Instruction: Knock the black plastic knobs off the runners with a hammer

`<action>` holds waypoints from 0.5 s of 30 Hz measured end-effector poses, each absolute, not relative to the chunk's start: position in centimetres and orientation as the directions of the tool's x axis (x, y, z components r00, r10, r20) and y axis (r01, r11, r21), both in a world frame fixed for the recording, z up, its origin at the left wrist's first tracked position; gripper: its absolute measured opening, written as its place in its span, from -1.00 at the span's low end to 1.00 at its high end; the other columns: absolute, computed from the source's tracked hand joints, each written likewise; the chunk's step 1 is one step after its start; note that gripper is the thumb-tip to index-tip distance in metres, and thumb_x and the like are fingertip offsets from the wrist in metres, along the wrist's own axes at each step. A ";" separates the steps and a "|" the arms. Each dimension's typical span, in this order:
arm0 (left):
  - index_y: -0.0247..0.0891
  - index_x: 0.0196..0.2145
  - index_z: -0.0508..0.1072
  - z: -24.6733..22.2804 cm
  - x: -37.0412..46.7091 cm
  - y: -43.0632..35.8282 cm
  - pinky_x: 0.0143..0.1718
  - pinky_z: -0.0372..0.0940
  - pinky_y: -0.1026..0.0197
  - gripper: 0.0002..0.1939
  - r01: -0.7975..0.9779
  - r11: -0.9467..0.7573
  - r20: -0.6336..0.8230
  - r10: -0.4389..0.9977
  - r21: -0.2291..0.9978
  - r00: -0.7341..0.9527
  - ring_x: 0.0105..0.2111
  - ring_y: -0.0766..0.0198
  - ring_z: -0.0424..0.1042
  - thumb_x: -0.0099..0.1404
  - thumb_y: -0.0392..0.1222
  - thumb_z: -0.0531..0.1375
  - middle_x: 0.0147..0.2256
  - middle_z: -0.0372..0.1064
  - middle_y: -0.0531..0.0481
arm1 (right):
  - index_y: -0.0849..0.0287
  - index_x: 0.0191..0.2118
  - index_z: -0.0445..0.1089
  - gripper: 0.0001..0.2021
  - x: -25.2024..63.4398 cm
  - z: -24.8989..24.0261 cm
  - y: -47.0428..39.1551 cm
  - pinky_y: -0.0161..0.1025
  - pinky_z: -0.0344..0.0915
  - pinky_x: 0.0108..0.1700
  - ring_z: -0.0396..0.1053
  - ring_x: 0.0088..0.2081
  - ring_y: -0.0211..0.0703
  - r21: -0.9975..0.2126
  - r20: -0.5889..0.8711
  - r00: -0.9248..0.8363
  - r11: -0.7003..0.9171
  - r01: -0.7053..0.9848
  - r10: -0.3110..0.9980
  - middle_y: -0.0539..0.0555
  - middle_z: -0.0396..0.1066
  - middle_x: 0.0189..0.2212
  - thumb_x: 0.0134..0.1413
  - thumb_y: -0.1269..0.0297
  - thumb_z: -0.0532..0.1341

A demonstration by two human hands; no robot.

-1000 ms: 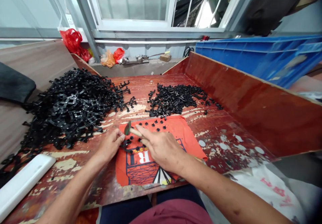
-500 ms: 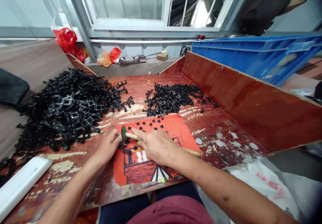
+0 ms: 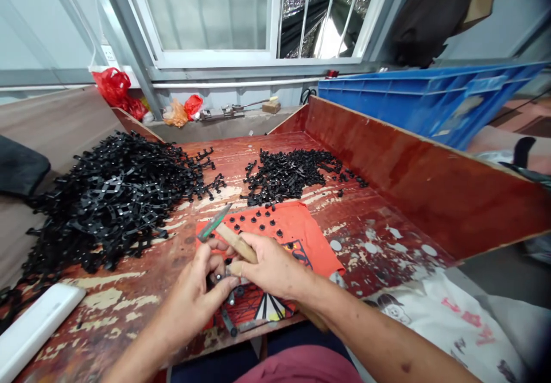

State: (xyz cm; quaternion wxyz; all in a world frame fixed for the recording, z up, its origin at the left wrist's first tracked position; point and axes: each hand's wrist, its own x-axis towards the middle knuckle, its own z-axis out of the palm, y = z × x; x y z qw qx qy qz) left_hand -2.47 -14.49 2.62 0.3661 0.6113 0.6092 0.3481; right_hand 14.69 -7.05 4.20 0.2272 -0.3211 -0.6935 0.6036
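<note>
A hammer (image 3: 235, 240) with a wooden handle and a partly green metal head is in my right hand (image 3: 278, 268), its head raised over the orange printed cloth (image 3: 316, 228). Close beside it, my left hand (image 3: 200, 282) has its fingers closed on a black linked piece (image 3: 231, 298), which hangs down over the cloth's near edge; the fingers hide part of it. My right fingertips are close to this piece, and whether they touch it I cannot tell. Several small black studs (image 3: 272, 223) stand spaced out on the cloth beyond the hammer.
A large heap of black linked pieces (image 3: 116, 193) lies at left, a smaller pile of black parts (image 3: 288, 173) behind the cloth. Wooden boards (image 3: 387, 165) wall the red table. A blue crate (image 3: 387, 96) stands right, a white oblong object (image 3: 38, 328) at front left.
The hammer has swung round and its head is raised off the cloth. My left hand has moved right and nearer, with the black linked piece lifted from the cloth. The view has shifted slightly.
</note>
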 end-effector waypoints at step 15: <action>-0.09 0.01 0.18 3.1 -0.4 -16.9 -0.25 0.35 0.17 -0.47 0.540 -0.147 0.286 0.941 0.828 -0.183 -0.33 0.25 0.37 0.16 -0.17 0.33 -0.16 0.28 -0.01 | 0.19 -0.13 0.43 -0.71 14.6 4.9 -9.0 -0.49 0.04 -0.65 0.07 -0.68 -0.46 -0.955 -0.247 -0.718 -0.289 0.067 0.650 -0.16 0.29 -0.55 -0.05 0.35 0.32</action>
